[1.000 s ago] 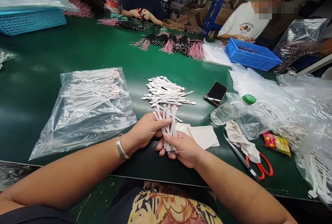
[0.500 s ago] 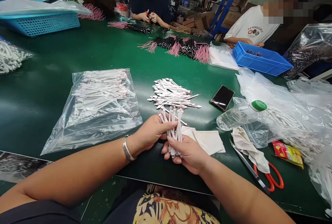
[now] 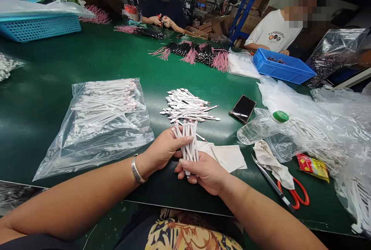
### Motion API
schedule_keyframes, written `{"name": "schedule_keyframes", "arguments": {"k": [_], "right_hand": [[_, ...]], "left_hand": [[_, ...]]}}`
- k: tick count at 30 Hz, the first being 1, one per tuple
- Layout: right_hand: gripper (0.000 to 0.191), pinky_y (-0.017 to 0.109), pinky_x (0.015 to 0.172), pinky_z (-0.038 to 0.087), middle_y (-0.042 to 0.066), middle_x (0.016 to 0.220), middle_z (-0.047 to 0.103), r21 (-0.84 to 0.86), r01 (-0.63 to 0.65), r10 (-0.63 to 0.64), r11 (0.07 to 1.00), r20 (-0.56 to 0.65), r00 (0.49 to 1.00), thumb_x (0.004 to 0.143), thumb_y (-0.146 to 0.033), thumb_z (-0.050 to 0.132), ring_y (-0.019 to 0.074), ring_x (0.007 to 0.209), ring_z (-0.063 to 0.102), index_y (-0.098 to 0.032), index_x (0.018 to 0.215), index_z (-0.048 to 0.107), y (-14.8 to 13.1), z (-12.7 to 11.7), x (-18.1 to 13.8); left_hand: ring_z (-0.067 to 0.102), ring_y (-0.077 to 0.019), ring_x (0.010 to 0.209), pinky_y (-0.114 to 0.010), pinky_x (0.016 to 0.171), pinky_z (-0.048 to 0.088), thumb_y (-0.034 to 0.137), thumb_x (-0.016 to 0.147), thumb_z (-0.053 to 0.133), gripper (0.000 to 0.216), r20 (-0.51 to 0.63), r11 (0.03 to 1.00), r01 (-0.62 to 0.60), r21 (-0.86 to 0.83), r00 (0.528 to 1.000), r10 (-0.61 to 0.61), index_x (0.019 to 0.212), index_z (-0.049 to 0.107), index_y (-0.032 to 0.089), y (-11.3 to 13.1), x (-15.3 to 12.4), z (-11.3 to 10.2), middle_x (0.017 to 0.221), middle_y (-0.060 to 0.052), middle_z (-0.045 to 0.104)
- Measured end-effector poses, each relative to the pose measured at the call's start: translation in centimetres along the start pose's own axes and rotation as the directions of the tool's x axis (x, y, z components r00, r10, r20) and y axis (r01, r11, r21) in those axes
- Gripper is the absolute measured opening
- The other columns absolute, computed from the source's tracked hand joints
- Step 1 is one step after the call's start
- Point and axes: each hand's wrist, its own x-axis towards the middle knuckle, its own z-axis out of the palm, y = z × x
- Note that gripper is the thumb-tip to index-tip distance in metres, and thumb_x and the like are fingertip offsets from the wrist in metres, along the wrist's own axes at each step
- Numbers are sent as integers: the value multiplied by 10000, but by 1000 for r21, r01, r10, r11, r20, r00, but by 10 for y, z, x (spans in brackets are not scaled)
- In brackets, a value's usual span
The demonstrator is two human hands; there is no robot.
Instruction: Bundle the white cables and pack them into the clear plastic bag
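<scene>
Both my hands hold one bundle of short white cables (image 3: 188,142) upright over the green table (image 3: 116,60). My left hand (image 3: 164,149), with a silver bracelet at the wrist, is closed around the bundle's left side. My right hand (image 3: 204,172) grips its lower end, thumb across the front. Just beyond lies a loose pile of the same white cables (image 3: 187,106). A folded white cloth (image 3: 227,156) lies under my right hand's far side.
A clear bag of white cables (image 3: 101,116) lies left. A phone (image 3: 242,108), a plastic bottle (image 3: 261,125), red-handled scissors (image 3: 285,190) and heaped plastic bags (image 3: 327,118) are right. Two people sit across, near pink-and-black wire bundles (image 3: 199,52), a blue bin (image 3: 282,66) and a teal basket (image 3: 40,26).
My hands have squared the cable bundle into a tighter, more upright bunch. The view shifted slightly; nothing else on the table moved.
</scene>
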Motion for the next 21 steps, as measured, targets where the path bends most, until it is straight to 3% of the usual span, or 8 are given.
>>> {"name": "schedule_keyframes", "arguments": {"k": [6,12,21], "right_hand": [[374,147,403,335,46,758,654,7,3,-3,1000,7,1000,682,-384,750,109,623,615,-126,922,625,2,-1,1],[411,186,490,489,37,789,653,36,-63,61,997,58,996,722,-418,718,127,652,653,-147,1013,615,4,-4,1],[390,218,581,503,50,773,670,83,-67,62,994,57,996,660,-344,785,118,656,649,-116,945,648,5,-2,1]], "left_hand": [[561,-111,503,-189,432,385,376,748,680,283,32,999,39,5,999,-40,857,559,144,2,-2,1,661,-20,626],[551,-95,496,-171,417,341,347,756,674,253,-9,998,41,43,999,-40,851,548,149,2,-3,1,664,-8,620],[565,-107,562,-186,479,399,334,703,720,293,-46,997,71,-28,996,-72,848,532,163,1,-3,1,673,25,563]]}}
